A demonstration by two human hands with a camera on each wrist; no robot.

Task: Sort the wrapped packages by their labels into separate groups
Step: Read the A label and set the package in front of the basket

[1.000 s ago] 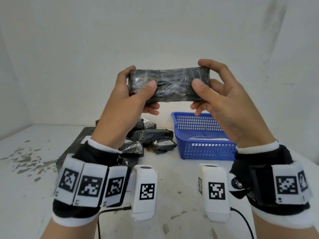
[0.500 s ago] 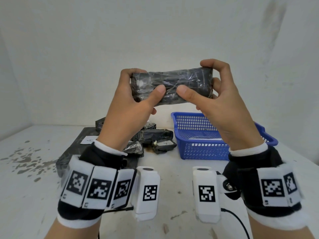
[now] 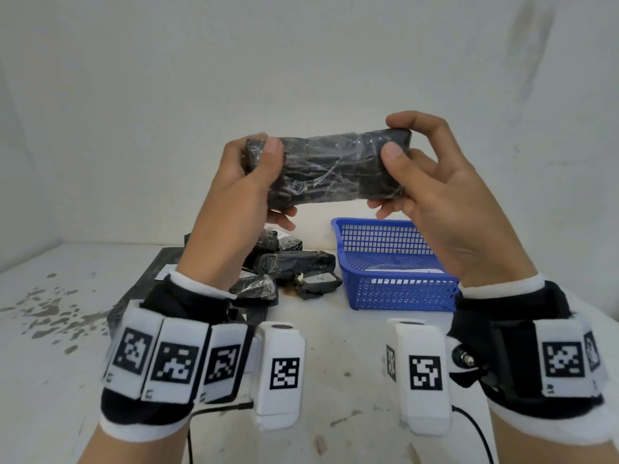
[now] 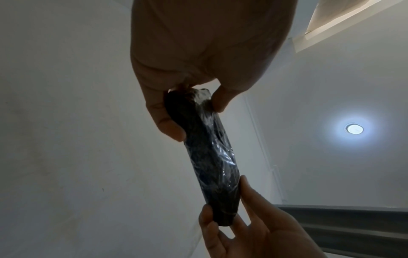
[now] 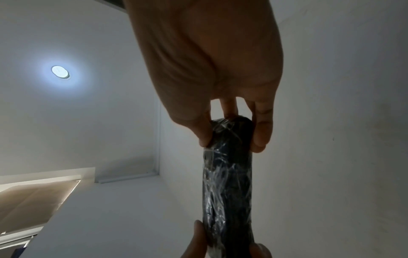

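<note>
Glossy crinkled film-wrapped black package (image 3: 326,169); blue plastic mesh basket (image 3: 395,283).

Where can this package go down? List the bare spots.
Bare table lies left of the flat black parcel, stained but free, and in front between pile and wrists. The basket holds only a sheet or so. It is crowded where the packages touch, left of the basket.

You hold a black package (image 3: 326,170) under glossy clear film; below it, a blue mesh basket (image 3: 398,289) on the paint-flecked white table (image 3: 53,346).
</note>
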